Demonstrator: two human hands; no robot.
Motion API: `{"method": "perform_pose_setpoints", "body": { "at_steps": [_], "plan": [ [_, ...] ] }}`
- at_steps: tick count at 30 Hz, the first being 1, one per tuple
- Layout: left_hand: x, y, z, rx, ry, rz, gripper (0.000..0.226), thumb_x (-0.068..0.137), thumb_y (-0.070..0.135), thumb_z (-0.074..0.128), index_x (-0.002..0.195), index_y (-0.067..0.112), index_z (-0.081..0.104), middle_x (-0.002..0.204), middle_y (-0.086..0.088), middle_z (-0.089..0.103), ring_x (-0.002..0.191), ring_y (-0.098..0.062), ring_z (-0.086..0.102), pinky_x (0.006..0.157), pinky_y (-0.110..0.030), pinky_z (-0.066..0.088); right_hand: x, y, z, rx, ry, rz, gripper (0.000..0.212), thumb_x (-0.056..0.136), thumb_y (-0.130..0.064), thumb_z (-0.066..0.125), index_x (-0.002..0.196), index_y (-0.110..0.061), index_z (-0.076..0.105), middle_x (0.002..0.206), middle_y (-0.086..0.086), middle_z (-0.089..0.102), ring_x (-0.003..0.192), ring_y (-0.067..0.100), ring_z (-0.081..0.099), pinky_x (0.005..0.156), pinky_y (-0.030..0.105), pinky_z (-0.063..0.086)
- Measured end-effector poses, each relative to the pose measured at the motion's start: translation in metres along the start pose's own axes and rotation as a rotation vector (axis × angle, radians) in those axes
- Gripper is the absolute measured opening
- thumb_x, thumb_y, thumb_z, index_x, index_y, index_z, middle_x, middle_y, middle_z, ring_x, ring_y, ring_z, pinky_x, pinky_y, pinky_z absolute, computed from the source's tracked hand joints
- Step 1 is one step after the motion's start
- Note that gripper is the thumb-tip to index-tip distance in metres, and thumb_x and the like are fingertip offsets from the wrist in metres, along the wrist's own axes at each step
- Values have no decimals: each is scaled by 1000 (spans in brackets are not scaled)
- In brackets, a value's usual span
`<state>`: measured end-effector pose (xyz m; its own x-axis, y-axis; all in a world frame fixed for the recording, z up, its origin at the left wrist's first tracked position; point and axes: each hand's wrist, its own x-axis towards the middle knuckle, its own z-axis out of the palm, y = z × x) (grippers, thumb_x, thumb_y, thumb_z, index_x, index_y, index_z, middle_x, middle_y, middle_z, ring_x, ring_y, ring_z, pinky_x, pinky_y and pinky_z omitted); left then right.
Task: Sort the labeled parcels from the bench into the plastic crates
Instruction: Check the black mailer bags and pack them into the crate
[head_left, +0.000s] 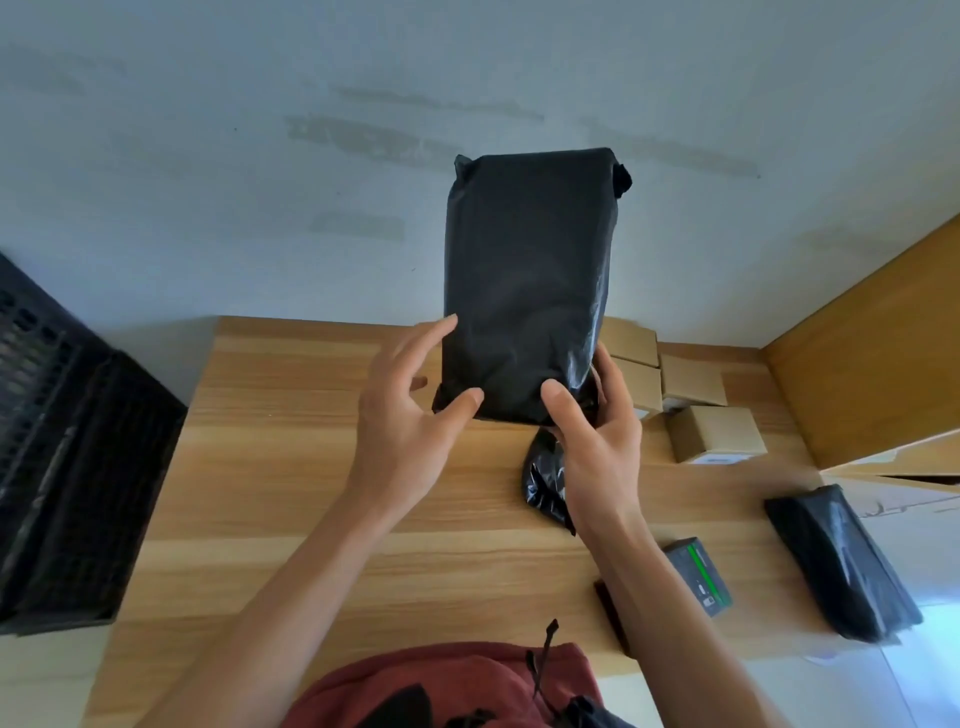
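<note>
A black plastic-wrapped parcel (524, 280) is held upright above the wooden bench (291, 493), no label showing on the side facing me. My right hand (597, 441) grips its lower right corner, thumb on the front and fingers behind. My left hand (410, 421) has relaxed, spread fingers touching the parcel's lower left edge, thumb on its front. A smaller black parcel (545, 488) lies on the bench just under my right hand. Another black parcel (841, 561) lies at the right. Black plastic crates (67, 457) stand to the left of the bench.
Several small cardboard boxes (711, 431) sit at the bench's back right. A small dark box with a green stripe (701, 577) lies near my right forearm. A wooden panel (872, 353) rises at the right. A pale wall is behind.
</note>
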<state>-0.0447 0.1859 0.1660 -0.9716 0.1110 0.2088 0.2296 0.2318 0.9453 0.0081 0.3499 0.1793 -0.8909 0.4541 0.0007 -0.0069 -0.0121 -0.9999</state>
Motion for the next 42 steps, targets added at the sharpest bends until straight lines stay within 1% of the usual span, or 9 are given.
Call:
{"method": "perform_pose_setpoints", "body": {
  "at_steps": [6, 11, 14, 19, 22, 25, 31, 38, 42],
  "plan": [
    [-16, 19, 17, -120, -94, -4, 58, 92, 43, 72, 147, 32, 57, 151, 19, 48, 142, -14, 48, 112, -45, 48, -10, -18, -5, -53, -74, -120, 66, 101, -22, 65, 160, -24, 36, 153, -12, 52, 140, -1, 48, 112, 25, 46],
    [-23, 37, 18, -399, -134, -101, 54, 96, 26, 67, 145, 7, 57, 134, -2, 70, 122, -11, 67, 91, -20, 56, -13, -18, -7, 2, -154, -163, 49, 107, -22, 53, 154, -13, 45, 150, 0, 58, 142, 17, 52, 117, 48, 45],
    [-29, 29, 20, -366, -69, -174, 59, 89, 43, 76, 139, 15, 61, 130, 3, 72, 124, -16, 66, 101, -36, 56, -19, -15, -10, -25, -178, -202, 48, 109, -27, 46, 153, -8, 48, 150, 2, 58, 143, 16, 51, 118, 47, 44],
    [-34, 21, 23, -564, 42, -340, 40, 85, 27, 67, 120, 8, 62, 112, -7, 75, 106, -23, 72, 98, -59, 57, -18, -16, -15, -10, -251, -153, 40, 111, -32, 39, 136, -15, 66, 143, -3, 65, 140, 12, 53, 117, 48, 43],
    [-41, 17, 22, -779, 27, -391, 61, 87, 33, 61, 139, 1, 54, 135, -26, 62, 118, -33, 63, 104, -63, 49, -12, -15, -20, 10, -207, -77, 29, 106, -15, 57, 133, -13, 67, 141, 0, 66, 126, 4, 63, 100, 31, 56],
    [-48, 18, 25, -903, 41, -405, 68, 90, 38, 54, 148, 4, 47, 146, -26, 55, 127, -36, 57, 102, -58, 49, -8, -6, -21, -90, -165, -23, 43, 105, -31, 61, 146, -21, 54, 142, -6, 62, 128, 4, 61, 101, 32, 57],
    [-55, 14, 25, -904, 72, -384, 74, 90, 38, 55, 153, 3, 40, 148, -28, 52, 127, -36, 57, 94, -50, 53, -6, -8, -24, 78, -349, 138, 42, 106, -19, 55, 147, -12, 53, 126, 0, 75, 118, 17, 71, 98, 38, 59],
    [-60, 9, 20, -518, 184, -348, 54, 89, 9, 70, 141, 18, 59, 131, -2, 71, 120, -24, 67, 91, -39, 57, 0, -2, -35, 120, -266, 67, 39, 104, -5, 59, 136, -28, 56, 131, 1, 72, 126, 18, 67, 106, 40, 55],
    [-61, 8, 18, -421, 177, -337, 47, 96, 11, 52, 141, 20, 63, 129, -3, 73, 119, -25, 67, 95, -44, 55, -1, 7, -38, 67, -286, 6, 44, 103, 0, 59, 141, -21, 55, 135, 1, 70, 130, 19, 64, 108, 46, 53]
  ]
}}
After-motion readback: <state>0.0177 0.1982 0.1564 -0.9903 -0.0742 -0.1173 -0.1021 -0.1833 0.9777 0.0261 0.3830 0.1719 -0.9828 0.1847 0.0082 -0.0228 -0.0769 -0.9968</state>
